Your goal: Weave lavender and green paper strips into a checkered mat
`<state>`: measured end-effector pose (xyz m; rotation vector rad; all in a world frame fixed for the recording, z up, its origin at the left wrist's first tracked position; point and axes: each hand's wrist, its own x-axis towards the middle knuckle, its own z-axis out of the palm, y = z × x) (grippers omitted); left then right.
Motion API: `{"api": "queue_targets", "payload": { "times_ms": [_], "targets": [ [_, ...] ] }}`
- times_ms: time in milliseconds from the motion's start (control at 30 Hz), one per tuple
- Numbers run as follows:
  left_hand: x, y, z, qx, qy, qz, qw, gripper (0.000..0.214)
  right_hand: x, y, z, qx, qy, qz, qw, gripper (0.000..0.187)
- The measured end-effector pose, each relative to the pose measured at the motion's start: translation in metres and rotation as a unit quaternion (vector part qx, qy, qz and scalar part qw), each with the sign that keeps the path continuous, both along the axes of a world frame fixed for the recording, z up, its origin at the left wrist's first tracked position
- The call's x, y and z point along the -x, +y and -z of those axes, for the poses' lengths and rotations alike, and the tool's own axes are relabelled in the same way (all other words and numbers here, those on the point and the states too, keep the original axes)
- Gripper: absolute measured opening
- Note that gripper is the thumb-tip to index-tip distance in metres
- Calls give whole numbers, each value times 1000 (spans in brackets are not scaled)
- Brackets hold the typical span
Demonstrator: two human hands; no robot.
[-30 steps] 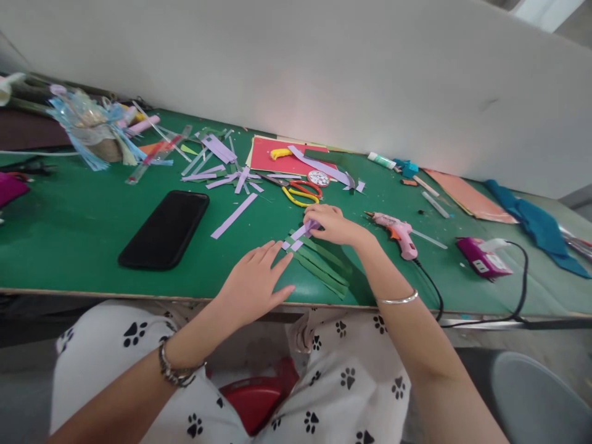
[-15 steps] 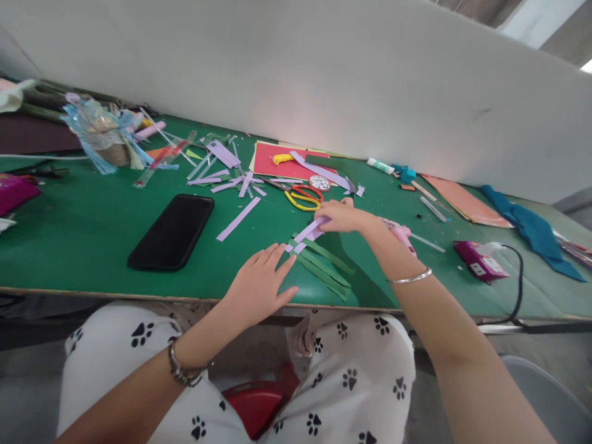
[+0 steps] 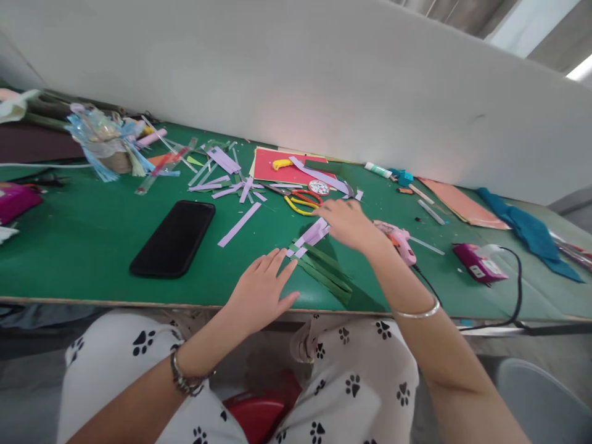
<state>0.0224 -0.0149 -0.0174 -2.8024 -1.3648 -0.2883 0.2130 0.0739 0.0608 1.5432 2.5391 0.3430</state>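
Your L hand [image 3: 259,287] was palm down at the near edge of the green table [image 3: 102,259], fingers fairly spread, thumb well apart, index tip at the L end of the woven bit [image 3: 300,252]; looked like contact, not 100% sure. Your R hand [image 3: 345,222] was at the far R end of the purple strips [image 3: 312,233], fingers bent; couldn't tell if it pinched anything. Those strips lay betw. both hands, crossed w/ green strips [image 3: 324,277] running off to the near R. Looked like paper, so prob. v. light, bendy, easy to crease or tear, and apt to slide on that smooth top; weave seemed loose, so a tug on one strip could've skewed the rest. Best hold for you, imo: L fingertips flat on the crossed end, R thumb + index on a single strip by its free tip, light pinch, no squeezing mid-length. Just past your R fingertips were the scissors [image 3: 287,192]; pink glue gun [image 3: 403,243] sat partly hidden by your R wrist. To the L: loose purple strip [image 3: 239,225], then black phone [image 3: 174,239]. Farther out: red sheet [image 3: 266,163] at the back, purple power block [image 3: 480,264] well off R.
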Motion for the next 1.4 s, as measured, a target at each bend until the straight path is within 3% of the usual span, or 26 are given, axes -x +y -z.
{"api": "queue_targets", "payload": {
  "times_ms": [67,133,233,367,567,667,967,1133,1400],
  "targets": [
    [2,1,-1,5,-11,-1,1000,55,4,-9,8,92,40,-48,994,50],
    [5,4,-4,13,-31,5,999,56,7,-13,18,110,67,-60,990,49],
    [9,12,-14,38,-52,11,998,56,9,-15,28,96,95,-49,990,43],
    [3,23,-25,67,-33,-37,997,58,9,-16,34,79,128,-52,987,35],
    [-18,33,-20,72,-4,-91,993,60,6,-18,41,50,138,-56,988,31],
    [-19,37,-19,121,23,-73,990,64,5,-16,44,51,145,-55,987,28],
    [-10,41,-23,137,65,-20,988,61,4,-9,45,58,180,-45,981,25],
    [-5,49,-21,122,46,-3,991,56,4,-12,47,67,206,-45,975,35],
    [-1,55,-18,129,55,27,990,52,-4,-42,23,52,195,-25,979,39]
  ]
}}
